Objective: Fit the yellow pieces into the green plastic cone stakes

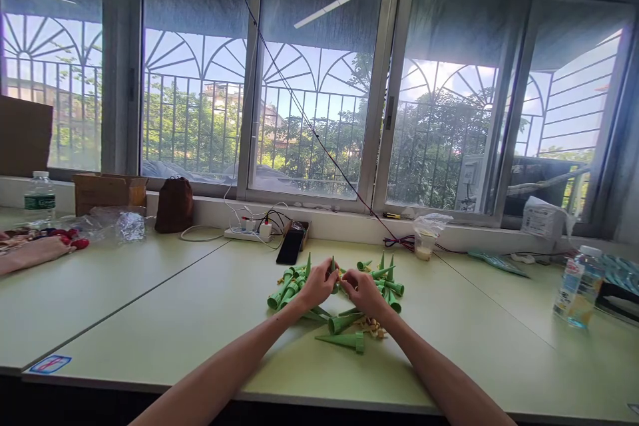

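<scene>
Both of my hands meet over a pile of green plastic cones at mid-table. My left hand (319, 285) is closed round one green cone (333, 265), its pointed tip upward. Close beside it, my right hand (363, 290) has its fingers pinched together near a small yellowish bit; what they hold is too small to make out. More green cones lie to the left (288, 291) and right (392, 287) of the hands, some standing tip up. In front, a single cone (342, 341) lies on its side near small tan pieces (372, 327).
A phone (292, 244) and a power strip (249, 231) lie behind the pile. At right stand a drink bottle (579, 287) and a bagged cup (426, 239). Another person's arm (37, 253) reaches in at left, near a brown pouch (174, 205) and a cardboard box (110, 194).
</scene>
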A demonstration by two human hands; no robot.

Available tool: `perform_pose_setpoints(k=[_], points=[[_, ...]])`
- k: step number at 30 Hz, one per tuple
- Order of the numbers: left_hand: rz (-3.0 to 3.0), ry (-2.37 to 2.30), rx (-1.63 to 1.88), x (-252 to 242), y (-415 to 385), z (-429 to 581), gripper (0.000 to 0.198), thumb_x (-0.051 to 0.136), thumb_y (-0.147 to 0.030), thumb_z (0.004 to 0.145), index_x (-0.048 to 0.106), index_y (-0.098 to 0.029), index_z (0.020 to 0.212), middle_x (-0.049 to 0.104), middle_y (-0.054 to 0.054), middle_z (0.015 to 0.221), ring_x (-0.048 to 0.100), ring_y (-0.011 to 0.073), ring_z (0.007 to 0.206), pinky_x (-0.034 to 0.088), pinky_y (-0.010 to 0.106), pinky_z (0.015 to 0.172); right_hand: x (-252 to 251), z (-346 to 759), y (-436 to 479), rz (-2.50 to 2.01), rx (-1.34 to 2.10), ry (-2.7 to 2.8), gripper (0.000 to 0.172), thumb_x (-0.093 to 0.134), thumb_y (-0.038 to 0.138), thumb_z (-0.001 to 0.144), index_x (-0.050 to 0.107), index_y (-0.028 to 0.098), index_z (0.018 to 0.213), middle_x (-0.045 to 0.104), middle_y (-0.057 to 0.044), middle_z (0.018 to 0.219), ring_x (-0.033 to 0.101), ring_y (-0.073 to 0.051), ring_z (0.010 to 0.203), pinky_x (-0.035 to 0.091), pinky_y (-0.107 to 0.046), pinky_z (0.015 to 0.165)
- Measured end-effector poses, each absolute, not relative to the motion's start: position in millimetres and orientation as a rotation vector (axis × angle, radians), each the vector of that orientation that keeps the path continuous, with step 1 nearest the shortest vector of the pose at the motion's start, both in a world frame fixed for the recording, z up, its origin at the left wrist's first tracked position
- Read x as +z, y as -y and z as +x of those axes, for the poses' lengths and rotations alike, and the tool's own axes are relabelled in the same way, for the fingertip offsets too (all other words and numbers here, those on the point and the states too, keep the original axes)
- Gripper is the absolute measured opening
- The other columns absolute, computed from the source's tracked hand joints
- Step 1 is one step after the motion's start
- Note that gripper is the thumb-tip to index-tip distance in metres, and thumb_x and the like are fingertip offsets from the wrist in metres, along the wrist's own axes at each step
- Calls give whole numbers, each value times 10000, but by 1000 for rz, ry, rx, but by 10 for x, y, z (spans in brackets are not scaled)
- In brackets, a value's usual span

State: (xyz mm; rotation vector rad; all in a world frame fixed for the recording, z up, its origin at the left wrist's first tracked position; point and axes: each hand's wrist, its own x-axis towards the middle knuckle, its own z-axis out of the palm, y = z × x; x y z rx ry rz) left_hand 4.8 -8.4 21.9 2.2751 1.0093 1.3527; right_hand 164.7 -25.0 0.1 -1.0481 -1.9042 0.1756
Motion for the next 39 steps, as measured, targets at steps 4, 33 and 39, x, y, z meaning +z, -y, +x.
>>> perform_pose_setpoints(k=[4, 33, 39], points=[[2296, -1025, 1353, 220, 91, 49, 117, 485, -260, 841, 555, -183, 788, 594, -9, 669, 522, 128, 613, 386, 238, 613, -12, 1650, 235, -1046, 174, 1931, 282, 504, 322, 883, 638, 149, 705, 570, 1, 578, 433, -115, 537, 310, -224, 533], [2354, -1029, 1300, 173, 54, 52, 106, 492, -227, 840, 548, -185, 760, 599, -5, 643, 517, 134, 602, 366, 241, 591, -50, 1647, 240, -983, 278, 1991, 205, 513, 210, 838, 573, 162, 648, 516, 29, 536, 413, -101, 504, 279, -208, 509], [2392, -1017, 1285, 163, 52, 43, 119, 476, -225, 855, 536, -184, 760, 596, -3, 665, 516, 128, 609, 362, 237, 593, -50, 1643, 234, -989, 297, 2007, 217, 503, 206, 831, 537, 165, 620, 518, 23, 539, 417, -102, 506, 276, -207, 503]])
